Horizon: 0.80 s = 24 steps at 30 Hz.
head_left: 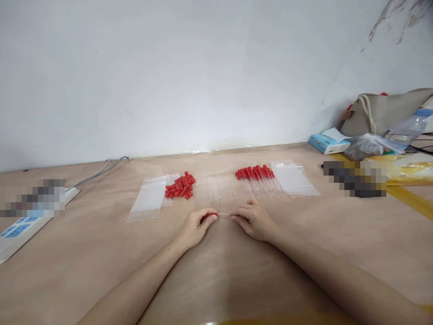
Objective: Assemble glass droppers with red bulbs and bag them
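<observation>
My left hand (199,225) is closed around a red rubber dropper bulb (205,216), pinched between thumb and fingers. From it a thin clear glass dropper tube (223,215) runs across to my right hand (252,221), whose thumb and fingertips pinch its other end. How far the tube sits inside the bulb is hidden by my fingers. Beyond my left hand lies a pile of loose red bulbs (181,186). Several bare clear tubes (213,189) lie side by side in the middle. Past my right hand, several droppers with red bulbs fitted (259,178) rest in a row.
Clear zip bags (149,198) lie left of the bulbs, and more zip bags (294,178) right of the droppers. A white power strip (37,221) is at far left. At right are a blue tissue pack (329,142), a blurred dark object (355,179) and a grey bag (389,113).
</observation>
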Tool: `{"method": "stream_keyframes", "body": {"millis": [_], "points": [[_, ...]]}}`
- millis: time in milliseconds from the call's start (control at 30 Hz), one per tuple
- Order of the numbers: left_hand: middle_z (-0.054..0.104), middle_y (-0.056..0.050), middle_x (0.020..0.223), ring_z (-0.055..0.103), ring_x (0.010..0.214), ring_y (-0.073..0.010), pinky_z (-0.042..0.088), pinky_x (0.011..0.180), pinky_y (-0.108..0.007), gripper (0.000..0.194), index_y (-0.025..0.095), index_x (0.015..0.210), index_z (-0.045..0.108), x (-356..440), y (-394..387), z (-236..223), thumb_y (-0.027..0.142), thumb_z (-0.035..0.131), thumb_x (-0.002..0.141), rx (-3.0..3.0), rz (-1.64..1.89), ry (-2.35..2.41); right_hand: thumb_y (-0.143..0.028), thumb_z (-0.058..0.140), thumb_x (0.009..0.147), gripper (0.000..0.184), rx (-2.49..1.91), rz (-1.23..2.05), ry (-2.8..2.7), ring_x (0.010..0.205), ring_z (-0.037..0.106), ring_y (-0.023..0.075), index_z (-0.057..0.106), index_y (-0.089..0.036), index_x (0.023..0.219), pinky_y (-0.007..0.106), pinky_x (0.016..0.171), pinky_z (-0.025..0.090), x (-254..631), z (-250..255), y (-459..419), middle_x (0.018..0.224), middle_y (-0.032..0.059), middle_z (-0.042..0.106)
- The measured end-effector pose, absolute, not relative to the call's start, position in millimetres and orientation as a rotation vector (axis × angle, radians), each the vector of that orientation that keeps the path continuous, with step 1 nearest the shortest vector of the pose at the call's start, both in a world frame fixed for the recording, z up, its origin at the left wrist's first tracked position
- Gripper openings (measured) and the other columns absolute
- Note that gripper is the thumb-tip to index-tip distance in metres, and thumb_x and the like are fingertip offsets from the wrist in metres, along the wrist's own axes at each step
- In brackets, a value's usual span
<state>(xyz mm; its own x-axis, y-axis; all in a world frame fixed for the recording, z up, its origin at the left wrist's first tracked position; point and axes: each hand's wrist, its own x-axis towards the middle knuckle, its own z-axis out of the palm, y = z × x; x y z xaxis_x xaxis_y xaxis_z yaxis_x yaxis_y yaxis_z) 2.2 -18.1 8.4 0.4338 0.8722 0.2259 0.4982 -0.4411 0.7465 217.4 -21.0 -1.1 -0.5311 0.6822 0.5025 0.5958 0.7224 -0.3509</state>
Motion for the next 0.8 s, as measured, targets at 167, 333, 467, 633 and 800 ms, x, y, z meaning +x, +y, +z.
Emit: {"method": "stream_keyframes", "body": {"millis": [167,333,467,633,800], "points": [[0.063,0.0,0.078,0.056,0.072,-0.014,0.043,0.065,-0.023,0.021,0.018,0.085,0.061,1,-22,11,0.031,0.045,0.085,2.084,0.736,1.108,-0.022,0.043,0.085,0.019,-0.951,0.141,-2.341,0.061,0.051,0.0096,0.062,-0.021,0.086,0.029,0.069,0.024,220,-1,-18,0.072,0.0004,0.063],[0.062,-0.001,0.08,0.056,0.073,-0.0143,0.043,0.066,-0.024,0.021,0.019,0.084,0.061,3,-25,14,0.032,0.044,0.085,2.121,0.691,1.099,-0.021,0.043,0.084,0.02,-0.995,0.066,-2.34,0.06,0.05,0.0098,0.063,-0.021,0.085,0.031,0.069,0.022,218,0,-22,0.072,0.0001,0.064],[0.061,-0.002,0.077,0.054,0.069,-0.0134,0.042,0.063,-0.023,0.021,0.018,0.085,0.06,4,-26,11,0.033,0.045,0.084,2.158,0.709,1.114,-0.021,0.041,0.084,0.021,-1.008,0.036,-2.328,0.055,0.047,0.0095,0.062,-0.019,0.082,0.031,0.067,0.021,212,-1,-26,0.067,0.0005,0.062],[0.059,-0.001,0.076,0.053,0.069,-0.0131,0.042,0.064,-0.023,0.02,0.019,0.084,0.06,5,-24,8,0.032,0.045,0.085,2.225,0.716,1.071,-0.022,0.039,0.085,0.024,-1.038,0.05,-2.36,0.053,0.046,0.0094,0.06,-0.017,0.074,0.03,0.065,0.021,207,-2,-26,0.064,0.0009,0.062],[0.059,-0.003,0.086,0.054,0.076,-0.0142,0.043,0.069,-0.026,0.019,0.02,0.092,0.06,5,-18,8,0.03,0.046,0.084,2.195,0.82,1.097,-0.024,0.041,0.085,0.023,-1.146,0.018,-2.375,0.058,0.051,0.0114,0.06,-0.018,0.073,0.03,0.065,0.024,203,8,-28,0.068,0.0019,0.064]]}}
